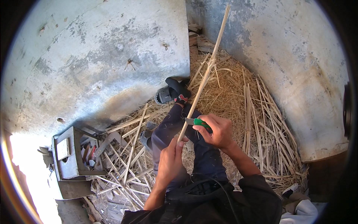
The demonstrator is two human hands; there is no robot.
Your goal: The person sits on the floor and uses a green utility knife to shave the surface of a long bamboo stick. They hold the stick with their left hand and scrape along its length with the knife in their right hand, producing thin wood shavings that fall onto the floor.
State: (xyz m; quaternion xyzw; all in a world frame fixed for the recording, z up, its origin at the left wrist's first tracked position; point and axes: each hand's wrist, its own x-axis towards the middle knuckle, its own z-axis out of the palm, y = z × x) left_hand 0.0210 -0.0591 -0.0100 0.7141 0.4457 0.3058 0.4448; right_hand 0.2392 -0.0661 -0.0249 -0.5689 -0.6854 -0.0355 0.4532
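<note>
Long, slender, pale wooden strip (204, 79), splinters curling off its upper half, extends from the left hand (171, 156) toward one o'clock; that hand is closed around its lower end. The right hand (217, 130), at two o'clock from the left, grips a green-handled, metal-bladed knife (203, 124), blade against the strip. Fibrous straw-coloured shavings (232, 87) lie at twelve o'clock from the right hand.

We have blotched, peeling walls (149, 33) around us — littered floor (232, 175) below, a boxy stand (73, 160) at left, glaring light (28, 164) beside it.
</note>
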